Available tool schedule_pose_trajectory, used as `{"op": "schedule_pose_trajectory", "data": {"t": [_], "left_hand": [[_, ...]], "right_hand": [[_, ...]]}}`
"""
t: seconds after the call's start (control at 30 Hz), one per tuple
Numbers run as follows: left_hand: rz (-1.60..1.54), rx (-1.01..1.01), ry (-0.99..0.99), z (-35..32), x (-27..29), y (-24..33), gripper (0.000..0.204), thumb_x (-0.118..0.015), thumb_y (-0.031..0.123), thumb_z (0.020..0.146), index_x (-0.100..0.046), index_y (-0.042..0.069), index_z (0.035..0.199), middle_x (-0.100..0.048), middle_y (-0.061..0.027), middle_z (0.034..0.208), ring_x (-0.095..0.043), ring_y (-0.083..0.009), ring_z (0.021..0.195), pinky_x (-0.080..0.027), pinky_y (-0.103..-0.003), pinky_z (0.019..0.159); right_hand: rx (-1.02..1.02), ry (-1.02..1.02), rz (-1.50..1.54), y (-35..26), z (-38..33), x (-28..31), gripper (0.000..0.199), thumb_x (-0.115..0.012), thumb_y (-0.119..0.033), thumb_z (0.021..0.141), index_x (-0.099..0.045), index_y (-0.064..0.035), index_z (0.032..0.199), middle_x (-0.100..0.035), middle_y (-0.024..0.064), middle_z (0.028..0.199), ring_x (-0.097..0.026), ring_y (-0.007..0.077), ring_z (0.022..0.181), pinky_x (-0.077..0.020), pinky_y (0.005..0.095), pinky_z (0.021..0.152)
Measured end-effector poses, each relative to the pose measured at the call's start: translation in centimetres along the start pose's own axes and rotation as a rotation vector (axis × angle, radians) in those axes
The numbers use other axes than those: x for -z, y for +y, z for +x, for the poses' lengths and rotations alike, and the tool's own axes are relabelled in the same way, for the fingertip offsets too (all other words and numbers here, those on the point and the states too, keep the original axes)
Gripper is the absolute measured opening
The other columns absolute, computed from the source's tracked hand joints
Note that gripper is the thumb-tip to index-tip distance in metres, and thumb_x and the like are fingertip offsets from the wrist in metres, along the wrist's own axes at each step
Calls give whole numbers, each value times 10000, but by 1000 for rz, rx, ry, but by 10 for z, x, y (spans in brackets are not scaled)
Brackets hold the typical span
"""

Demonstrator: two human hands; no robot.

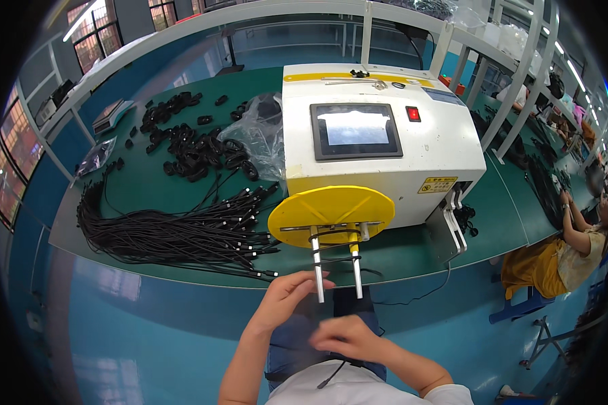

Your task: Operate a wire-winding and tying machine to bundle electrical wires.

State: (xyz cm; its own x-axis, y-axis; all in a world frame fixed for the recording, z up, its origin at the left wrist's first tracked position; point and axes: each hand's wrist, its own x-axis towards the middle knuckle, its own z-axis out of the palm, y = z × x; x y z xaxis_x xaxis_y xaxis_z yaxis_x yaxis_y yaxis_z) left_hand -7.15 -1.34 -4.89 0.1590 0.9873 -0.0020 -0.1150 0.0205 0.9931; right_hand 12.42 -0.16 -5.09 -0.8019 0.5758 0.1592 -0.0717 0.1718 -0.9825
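just beyond the left grip [289,295], a thin black cable [336,260] coils loosely around two posts [357,278]. whether it or the blurred right grip [350,337] holds anything, i cannot tell.

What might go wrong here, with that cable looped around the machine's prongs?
The left hand is close beside the prongs, so it might get caught if the yellow disc turned. The black cable loops around the prongs, whose near ends are free, so it might slip off.

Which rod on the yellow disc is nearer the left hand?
The left rod, whose lower end overlaps the left hand in view; the right rod, partly yellow, stands farther off.
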Motion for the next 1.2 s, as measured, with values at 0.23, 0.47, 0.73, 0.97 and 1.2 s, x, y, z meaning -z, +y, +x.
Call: {"op": "schedule_pose_trajectory", "data": {"t": [0.23,0.47,0.73,0.97,1.2], "left_hand": [[-192,-89,186,14,-23,-13,274,-494,21,923,-564,-38,1181,-639,-113,1094,-615,-186,992,-483,-273,860],[43,-196,449,13,-11,-17,121,-587,4,871,-648,-31,969,-663,-68,917,-633,-133,810,-494,-233,700],[140,-276,515,8,-9,12,61,-576,-30,854,-633,-36,877,-637,-64,835,-620,-109,696,-461,-207,521],[534,-499,365,1,-5,26,123,-579,-31,851,-645,-33,955,-653,-80,893,-631,-115,721,-474,-204,513],[-40,-36,253,31,-7,-6,173,-530,19,896,-641,-39,1015,-666,-105,960,-647,-131,805,-524,-229,583]], "right_hand": [[403,749,235,4,-64,29,477,-336,-391,1005,-542,-39,756,-534,75,540,-546,177,486,-466,320,496],[-389,704,60,96,-67,49,263,-488,-211,959,-603,15,1029,-636,128,830,-628,235,768,-508,302,717],[65,317,-164,33,17,33,467,-623,-12,801,-501,-18,1252,-552,106,1208,-518,208,1135,-421,336,944],[-101,238,219,24,35,-18,303,-615,-22,824,-594,-11,1126,-599,89,1065,-571,163,966,-448,271,835],[65,227,47,5,21,-31,116,-562,-16,873,-646,25,941,-620,83,904,-598,147,821,-468,252,710]]}}
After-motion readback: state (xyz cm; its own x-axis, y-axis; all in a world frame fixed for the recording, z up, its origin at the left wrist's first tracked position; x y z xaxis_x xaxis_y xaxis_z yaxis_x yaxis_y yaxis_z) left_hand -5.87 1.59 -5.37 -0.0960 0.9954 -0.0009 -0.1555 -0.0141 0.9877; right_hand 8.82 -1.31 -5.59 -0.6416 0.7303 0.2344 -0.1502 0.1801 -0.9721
